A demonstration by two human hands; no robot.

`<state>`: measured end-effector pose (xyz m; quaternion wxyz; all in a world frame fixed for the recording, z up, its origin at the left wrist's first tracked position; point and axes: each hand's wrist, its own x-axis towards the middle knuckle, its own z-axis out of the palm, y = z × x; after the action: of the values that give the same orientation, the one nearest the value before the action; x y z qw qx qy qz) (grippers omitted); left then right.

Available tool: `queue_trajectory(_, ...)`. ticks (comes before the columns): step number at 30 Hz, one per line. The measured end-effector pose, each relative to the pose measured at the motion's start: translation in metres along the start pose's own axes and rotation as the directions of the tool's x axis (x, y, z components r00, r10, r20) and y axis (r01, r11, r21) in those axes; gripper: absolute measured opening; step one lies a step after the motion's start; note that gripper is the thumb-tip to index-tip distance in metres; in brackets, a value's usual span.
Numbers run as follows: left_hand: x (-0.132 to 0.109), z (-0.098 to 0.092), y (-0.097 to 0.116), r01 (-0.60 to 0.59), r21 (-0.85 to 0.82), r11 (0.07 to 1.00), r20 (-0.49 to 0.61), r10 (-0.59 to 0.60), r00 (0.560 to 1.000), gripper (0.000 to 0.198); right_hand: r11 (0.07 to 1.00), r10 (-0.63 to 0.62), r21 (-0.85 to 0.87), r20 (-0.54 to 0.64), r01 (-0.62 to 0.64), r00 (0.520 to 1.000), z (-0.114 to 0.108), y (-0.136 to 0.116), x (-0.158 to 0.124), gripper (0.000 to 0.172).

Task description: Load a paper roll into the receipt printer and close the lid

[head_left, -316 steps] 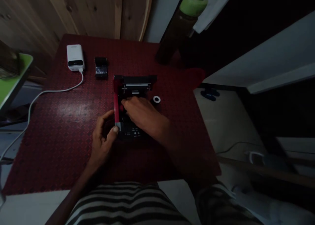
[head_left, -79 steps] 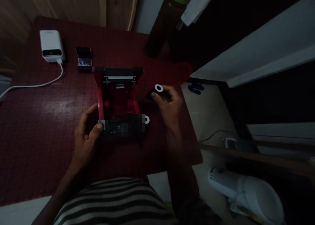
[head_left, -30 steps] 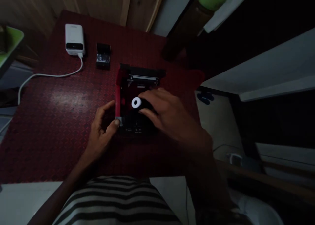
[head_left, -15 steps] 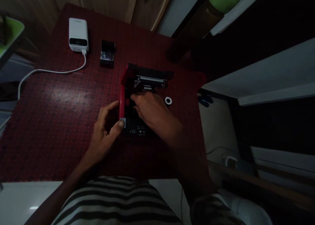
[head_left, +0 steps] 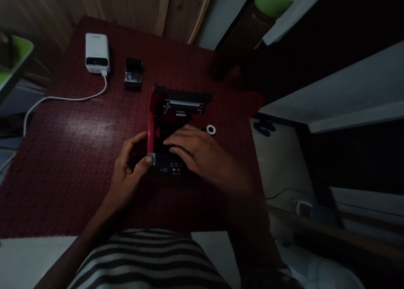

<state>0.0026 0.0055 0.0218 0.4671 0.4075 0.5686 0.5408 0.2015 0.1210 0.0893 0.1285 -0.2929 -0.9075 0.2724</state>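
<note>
Fingers (head_left: pixel 178 142) over open printer (head_left: pixel 172 169), thumb (head_left: pixel 149 160) on corner

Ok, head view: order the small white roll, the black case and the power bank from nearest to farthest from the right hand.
From the right hand:
1. Small white roll: just ahead of the hand, to its right.
2. Black case: ahead and left.
3. Power bank: farthest, left of the case.

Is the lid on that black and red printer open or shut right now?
Open: the lid of the black-and-red receipt printer is swung back, exposing the dark compartment, and the right hand reaches over it.
</note>
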Motion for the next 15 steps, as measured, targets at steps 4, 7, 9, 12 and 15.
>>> queue_trajectory(4,0.009,0.000,0.014,-0.026,0.048,0.999,-0.061,0.029,0.998,0.052,0.997,0.002,-0.082,-0.161,-0.015,0.987,0.011,-0.002,-0.005,0.020)
queue_trajectory(7,0.036,-0.002,0.027,-0.178,0.168,0.970,-0.119,0.199,0.973,0.049,0.981,-0.041,-0.191,-0.275,-0.013,0.961,0.017,-0.003,-0.012,0.019)
queue_trajectory(9,0.062,-0.002,0.036,-0.289,0.190,0.938,-0.101,0.312,0.945,0.048,0.956,-0.087,-0.295,-0.320,-0.012,0.944,0.021,-0.004,-0.017,0.025)
queue_trajectory(12,0.094,0.004,0.048,-0.344,0.205,0.916,-0.094,0.368,0.925,0.046,0.904,-0.175,-0.428,-0.381,-0.006,0.908,0.029,-0.007,-0.024,0.028)
queue_trajectory(15,0.107,0.014,0.054,-0.294,0.169,0.941,-0.089,0.311,0.946,0.048,0.877,-0.237,-0.480,-0.454,-0.011,0.859,0.037,-0.010,-0.030,0.024)
